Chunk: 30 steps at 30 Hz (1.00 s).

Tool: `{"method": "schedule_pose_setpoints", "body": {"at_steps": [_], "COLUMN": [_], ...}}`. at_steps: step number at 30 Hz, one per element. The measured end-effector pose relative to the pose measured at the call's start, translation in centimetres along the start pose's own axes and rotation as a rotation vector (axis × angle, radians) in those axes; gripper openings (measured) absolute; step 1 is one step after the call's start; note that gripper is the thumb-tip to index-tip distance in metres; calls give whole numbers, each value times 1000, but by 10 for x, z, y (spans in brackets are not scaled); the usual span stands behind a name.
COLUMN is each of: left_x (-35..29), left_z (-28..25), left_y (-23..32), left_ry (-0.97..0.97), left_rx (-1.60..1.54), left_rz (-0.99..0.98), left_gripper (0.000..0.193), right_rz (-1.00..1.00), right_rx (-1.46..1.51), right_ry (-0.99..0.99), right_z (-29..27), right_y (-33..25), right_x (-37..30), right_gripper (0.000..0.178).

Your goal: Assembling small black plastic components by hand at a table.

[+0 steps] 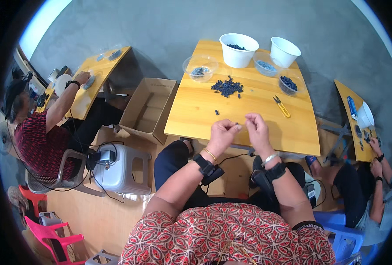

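Both my hands are over the near part of the yellow wooden table [182, 117], close together. My left hand [222, 136] is closed in a pinch, with a small dark piece [237, 124] showing at its fingertips. Beside it, my right hand [258, 134] is also pinched; whatever is in it is too small to make out. Just beyond the left hand lies a single small black cylindrical part [216, 112]. Farther back is a loose pile of similar black parts [228, 87]. Yellow-handled thread snips [282, 107] rest to the right.
Along the far side stand a white tub [239, 56] of dark parts, another white tub [285, 52], and clear bowls of small pieces [199, 70], [265, 65], [288, 84]. An open cardboard box [139, 123] is left of the table. Co-workers sit at tables on either side.
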<state>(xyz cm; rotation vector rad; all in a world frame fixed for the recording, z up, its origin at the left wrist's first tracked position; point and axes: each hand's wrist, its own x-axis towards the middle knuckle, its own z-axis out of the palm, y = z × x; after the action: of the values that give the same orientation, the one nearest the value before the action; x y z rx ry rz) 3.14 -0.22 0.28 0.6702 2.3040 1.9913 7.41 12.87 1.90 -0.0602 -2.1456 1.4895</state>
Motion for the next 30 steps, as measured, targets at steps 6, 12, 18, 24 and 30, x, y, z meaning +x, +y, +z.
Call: {"method": "schedule_pose_setpoints", "body": {"at_steps": [6, 12, 18, 24, 30], "left_x": [-23, -49, -70, -79, -81], "left_z": [-19, -24, -41, -51, -53], "left_y": [66, 91, 115, 116, 118], "left_ry": [-69, -161, -202, -260, -274], "left_rx": [-761, -845, -728, -691, -786], "left_rz": [-327, -310, -270, -209, -174], "left_gripper": [9, 11, 12, 12, 11], "right_rz": [-303, -484, -419, -306, -337], "right_rx": [-185, -257, -126, 71, 81], "right_ry": [-59, -23, -66, -164, -241], "right_z": [-16, -22, -35, -38, -38], "right_y": [-66, -92, -109, -115, -120], "right_x": [-37, -44, -52, -56, -52], "right_gripper": [20, 11, 7, 11, 10]}}
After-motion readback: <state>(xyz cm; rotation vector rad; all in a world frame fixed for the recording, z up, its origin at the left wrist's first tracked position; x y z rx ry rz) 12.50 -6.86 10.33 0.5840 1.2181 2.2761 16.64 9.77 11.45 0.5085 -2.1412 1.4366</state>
